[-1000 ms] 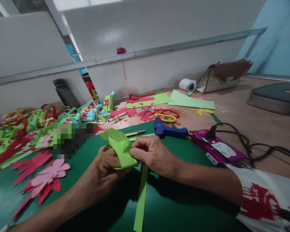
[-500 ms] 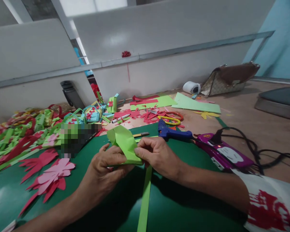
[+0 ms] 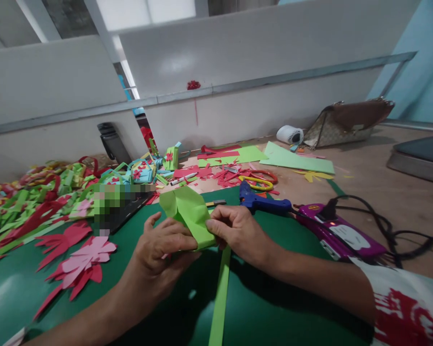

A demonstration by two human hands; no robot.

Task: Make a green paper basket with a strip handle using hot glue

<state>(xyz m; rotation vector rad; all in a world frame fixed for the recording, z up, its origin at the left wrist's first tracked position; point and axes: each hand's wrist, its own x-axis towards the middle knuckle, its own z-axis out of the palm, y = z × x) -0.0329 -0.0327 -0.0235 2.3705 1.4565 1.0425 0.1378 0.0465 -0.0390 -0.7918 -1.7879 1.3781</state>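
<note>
A folded lime-green paper bag (image 3: pixel 191 211) is held between both hands over the green mat. My left hand (image 3: pixel 164 247) is closed around its lower left side, fingers across the front and thumb underneath. With thumb and fingertips, my right hand (image 3: pixel 234 228) pinches its right edge. The upper end of the paper stands up and flares apart. Beneath the hands, a lime-green paper strip (image 3: pixel 220 298) runs toward the near edge of the view; its far end is hidden by the right hand. A blue glue gun (image 3: pixel 265 202) lies just beyond the right hand.
Pink and red paper flowers (image 3: pixel 88 259) lie on the green mat (image 3: pixel 281 307) at left, near a heap of paper pieces (image 3: pixel 57 192). Scissors (image 3: pixel 258 182) rest among red scraps. A purple power strip (image 3: pixel 342 233) with black cables sits right; a handbag (image 3: pixel 350 122) stands behind.
The view has shifted slightly, so most things appear a little lower and to the right. Both hands keep their hold on the green paper bag, which is tilted slightly differently.
</note>
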